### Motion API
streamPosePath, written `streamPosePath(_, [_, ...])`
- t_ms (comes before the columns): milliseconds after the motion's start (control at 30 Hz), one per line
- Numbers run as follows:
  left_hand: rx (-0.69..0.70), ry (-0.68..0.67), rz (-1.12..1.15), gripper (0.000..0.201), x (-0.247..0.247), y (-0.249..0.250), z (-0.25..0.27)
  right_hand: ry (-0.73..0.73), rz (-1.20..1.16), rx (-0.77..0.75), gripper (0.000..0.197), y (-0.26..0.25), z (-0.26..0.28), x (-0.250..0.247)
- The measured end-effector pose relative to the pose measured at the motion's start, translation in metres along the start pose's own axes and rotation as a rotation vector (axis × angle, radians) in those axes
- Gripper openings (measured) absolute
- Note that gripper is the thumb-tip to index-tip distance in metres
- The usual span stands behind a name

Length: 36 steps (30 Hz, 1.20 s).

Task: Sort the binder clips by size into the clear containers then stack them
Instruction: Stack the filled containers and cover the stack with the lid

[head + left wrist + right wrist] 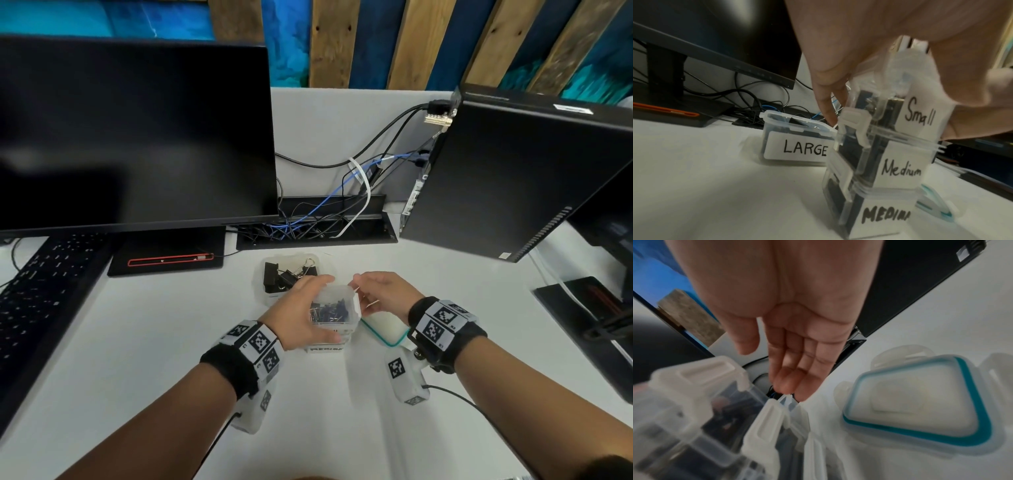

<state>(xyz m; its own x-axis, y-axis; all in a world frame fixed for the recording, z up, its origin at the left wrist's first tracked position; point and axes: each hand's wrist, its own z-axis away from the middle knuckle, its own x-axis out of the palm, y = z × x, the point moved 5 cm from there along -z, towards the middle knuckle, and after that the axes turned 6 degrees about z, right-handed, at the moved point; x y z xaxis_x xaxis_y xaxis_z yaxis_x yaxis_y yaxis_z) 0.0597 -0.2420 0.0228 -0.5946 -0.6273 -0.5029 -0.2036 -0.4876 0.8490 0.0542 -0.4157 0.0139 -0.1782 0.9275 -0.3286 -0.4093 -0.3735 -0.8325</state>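
Three clear containers stand stacked at the desk's middle: "Small" (pixel 920 113) on top, a "Medium" (pixel 902 168) under it, and another "Medium" (pixel 885 214) at the bottom. My left hand (pixel 305 311) grips the top container (pixel 337 308) from the left, thumb on the near side and fingers over the far edge. Small blue clips show inside it. My right hand (pixel 376 291) is at the stack's right, and its straight fingertips (pixel 797 391) touch a latch tab (pixel 786 400). Behind the stack, the "LARGE" container (pixel 797 146) holds big black clips (pixel 284 275).
A loose lid with a teal seal (pixel 383 329) lies flat just right of the stack. A monitor (pixel 137 137) and keyboard (pixel 41 291) fill the left, a computer tower (pixel 513 171) the right, and a cable tray (pixel 318 226) the back.
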Motion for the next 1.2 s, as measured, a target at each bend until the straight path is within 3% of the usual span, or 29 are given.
streamPosePath(133, [0.008,-0.002,0.018,0.087,-0.01,-0.006,0.001,0.06,0.1,-0.015,0.014,0.005,-0.009,-0.005])
streamPosePath(233, [-0.008,-0.01,0.071,0.078,-0.013,-0.015,0.003,0.153,0.371,0.007,0.013,0.014,-0.018,-0.014])
streamPosePath(333, [-0.022,0.065,0.223,0.054,-0.017,-0.022,0.004,0.195,0.756,0.2,0.059,0.035,-0.023,-0.024])
streamPosePath(433, [-0.058,0.179,0.243,0.028,-0.024,-0.035,0.006,0.12,0.948,0.357,0.094,0.054,-0.02,-0.025])
streamPosePath(633, [-0.154,0.305,0.228,0.022,-0.04,-0.059,0.007,0.122,0.978,0.368,0.116,0.071,-0.023,-0.025])
streamPosePath(767, [-0.183,0.395,0.084,0.021,-0.054,-0.068,0.005,0.139,0.961,0.358,0.128,0.068,-0.024,-0.031])
streamPosePath(867, [-0.221,0.431,0.042,0.023,-0.063,-0.076,0.0,0.182,0.825,0.327,0.109,0.065,-0.029,-0.043])
streamPosePath(1000, [-0.263,0.366,0.002,0.037,-0.065,-0.086,-0.006,0.196,0.742,0.29,0.051,0.066,-0.039,-0.056])
streamPosePath(1133, [-0.296,0.36,0.006,0.042,-0.064,-0.092,-0.011,0.128,0.772,0.308,0.042,0.063,-0.044,-0.048])
streamPosePath(1200, [-0.296,0.387,0.029,0.039,-0.064,-0.093,-0.014,0.127,0.867,0.324,0.027,0.06,-0.046,-0.045])
